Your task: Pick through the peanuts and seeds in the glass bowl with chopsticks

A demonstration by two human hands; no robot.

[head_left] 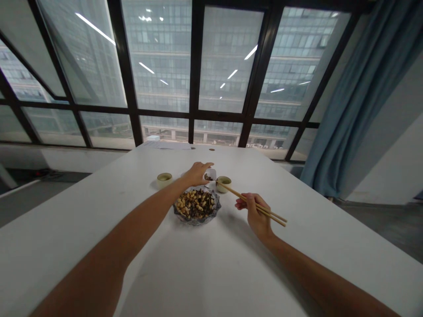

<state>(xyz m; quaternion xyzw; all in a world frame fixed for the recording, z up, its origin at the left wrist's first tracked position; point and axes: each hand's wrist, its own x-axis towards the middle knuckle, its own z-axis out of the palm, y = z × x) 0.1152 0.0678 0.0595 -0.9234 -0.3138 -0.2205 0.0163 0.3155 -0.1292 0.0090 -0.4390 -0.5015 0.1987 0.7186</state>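
My left hand (198, 173) reaches over the table, its thumb and fingers around the side of a small white dish (213, 173) with dark bits inside. A pair of chopsticks (243, 197) is held in my right hand (256, 212); their tips point left, close to the dish and over the rim of a pale green cup (224, 181). Nearer to me, below my left wrist, stands a crinkled clear bowl (216, 210) full of mixed light nuts or seeds and dark pieces. My left forearm passes over its left side.
A second pale green cup (164, 178) stands left of my left wrist. Papers (168, 145) and two small round items lie at the far edge of the white table (178, 268). Beyond are dark-framed windows (194, 57), with a blue curtain (350, 110) to the right.
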